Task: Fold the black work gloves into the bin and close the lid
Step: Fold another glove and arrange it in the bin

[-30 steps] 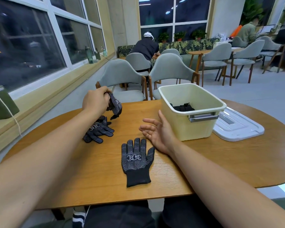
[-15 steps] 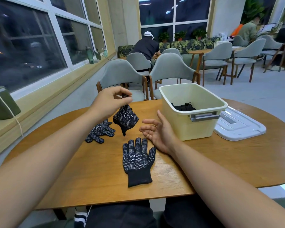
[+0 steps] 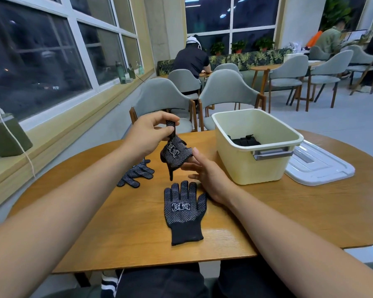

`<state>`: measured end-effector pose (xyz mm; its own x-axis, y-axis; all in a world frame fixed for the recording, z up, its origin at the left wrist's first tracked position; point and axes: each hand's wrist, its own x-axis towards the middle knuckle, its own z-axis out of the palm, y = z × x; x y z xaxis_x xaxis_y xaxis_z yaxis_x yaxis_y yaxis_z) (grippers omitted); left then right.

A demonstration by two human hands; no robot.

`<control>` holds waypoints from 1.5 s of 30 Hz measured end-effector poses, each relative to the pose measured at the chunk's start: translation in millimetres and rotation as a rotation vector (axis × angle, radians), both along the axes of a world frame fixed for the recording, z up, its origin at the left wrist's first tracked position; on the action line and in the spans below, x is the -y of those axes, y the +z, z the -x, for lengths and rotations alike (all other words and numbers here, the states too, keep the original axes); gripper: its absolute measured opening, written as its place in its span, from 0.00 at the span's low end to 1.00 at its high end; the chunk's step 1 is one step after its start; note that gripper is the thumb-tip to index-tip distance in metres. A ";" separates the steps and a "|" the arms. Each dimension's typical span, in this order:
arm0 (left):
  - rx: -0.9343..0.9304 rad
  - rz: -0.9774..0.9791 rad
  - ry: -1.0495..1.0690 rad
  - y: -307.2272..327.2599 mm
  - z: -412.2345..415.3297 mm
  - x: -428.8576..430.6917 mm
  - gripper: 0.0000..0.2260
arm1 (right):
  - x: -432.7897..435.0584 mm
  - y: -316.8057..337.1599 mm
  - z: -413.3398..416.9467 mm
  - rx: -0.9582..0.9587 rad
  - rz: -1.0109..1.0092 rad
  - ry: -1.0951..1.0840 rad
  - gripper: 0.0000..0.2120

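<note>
My left hand (image 3: 152,132) pinches a finger of a black dotted work glove (image 3: 174,154) and dangles it above the round wooden table (image 3: 289,211). My right hand (image 3: 205,171) reaches under the hanging glove, its straight fingers touching the fabric. A second glove (image 3: 184,211) lies flat, palm up, just below the hands. Another crumpled glove (image 3: 137,174) lies to the left. The cream bin (image 3: 256,166) stands to the right with dark folded gloves (image 3: 247,141) inside. Its white lid (image 3: 319,166) lies flat beside the bin on the right.
Two grey chairs (image 3: 166,100) stand at the table's far edge. A window ledge with a green box (image 3: 7,136) and white cord runs along the left. People sit at tables in the background.
My left hand lifted one glove off the pile on the left and carried it right, over the table's middle. My right hand rose to meet the hanging glove.
</note>
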<state>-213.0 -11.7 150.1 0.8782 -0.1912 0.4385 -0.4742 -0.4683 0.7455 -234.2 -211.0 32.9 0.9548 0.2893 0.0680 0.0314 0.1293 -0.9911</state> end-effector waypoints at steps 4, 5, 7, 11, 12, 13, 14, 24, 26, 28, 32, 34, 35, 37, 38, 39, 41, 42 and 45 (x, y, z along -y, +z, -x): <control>0.019 -0.005 0.010 1.8 4.7 0.0 0.13 | -0.6 9.5 4.1 0.113 0.091 -0.043 0.23; 0.020 0.002 0.007 2.3 6.1 0.7 0.14 | -0.5 11.4 4.6 0.130 0.090 -0.058 0.22; 0.019 0.020 0.002 3.5 9.2 2.2 0.14 | -0.7 13.4 4.1 0.131 0.082 -0.060 0.22; 0.043 0.052 0.027 5.8 12.7 1.1 0.14 | -1.2 10.2 -2.9 0.184 0.132 -0.116 0.14; 0.044 0.056 0.030 6.4 13.1 -0.3 0.14 | 0.1 9.7 -4.3 0.190 0.116 -0.143 0.11; 0.037 0.059 0.031 6.8 12.9 -2.4 0.14 | 1.9 10.8 -4.4 0.189 0.088 -0.161 0.09; 0.024 0.059 0.033 6.7 12.3 -4.8 0.14 | 3.8 13.0 -4.4 0.182 0.064 -0.179 0.07; -0.092 0.117 0.117 -11.6 15.1 -26.1 0.08 | 15.5 81.0 7.3 0.338 0.179 -0.311 0.04; -0.133 0.087 0.140 -16.9 15.1 -28.3 0.06 | 18.1 98.6 9.6 0.399 0.306 -0.254 0.01; -0.159 0.006 0.152 -19.2 16.3 -29.2 0.06 | 20.7 114.8 9.8 0.430 0.462 -0.173 0.01; -0.132 -0.195 0.094 -13.6 26.1 -24.7 0.15 | 24.4 142.4 9.2 0.488 0.760 -0.018 0.04; -0.158 -0.181 -0.028 -6.5 33.0 -19.0 0.21 | 22.9 152.0 10.8 0.533 0.906 0.028 0.05; -0.192 -0.151 -0.111 -3.6 36.0 -16.4 0.24 | 21.0 155.9 11.7 0.569 0.982 0.038 0.06; -0.262 -0.098 -0.248 0.8 41.0 -11.6 0.29 | 16.2 162.3 14.3 0.625 1.109 0.049 0.09; -0.276 -0.086 -0.288 2.5 42.9 -9.4 0.31 | 14.1 165.0 16.0 0.645 1.157 0.047 0.12; -0.290 -0.076 -0.329 4.4 45.4 -6.3 0.33 | 12.5 167.8 18.1 0.665 1.197 0.038 0.15; -0.343 -0.057 -0.417 7.9 50.1 -1.7 0.35 | 11.8 172.6 22.2 0.690 1.222 0.020 0.20; -0.372 -0.045 -0.456 9.4 51.9 -0.1 0.35 | 12.0 174.4 23.9 0.697 1.213 0.013 0.21; -0.364 -0.021 -0.431 9.6 51.2 3.4 0.32 | 12.4 175.7 27.1 0.731 1.169 -0.023 0.21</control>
<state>-264.2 -15.1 159.7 0.8124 -0.5718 0.1144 -0.3402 -0.3055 0.8893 -261.3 -223.4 208.6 0.8126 0.5100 0.2821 0.5781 -0.7668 -0.2788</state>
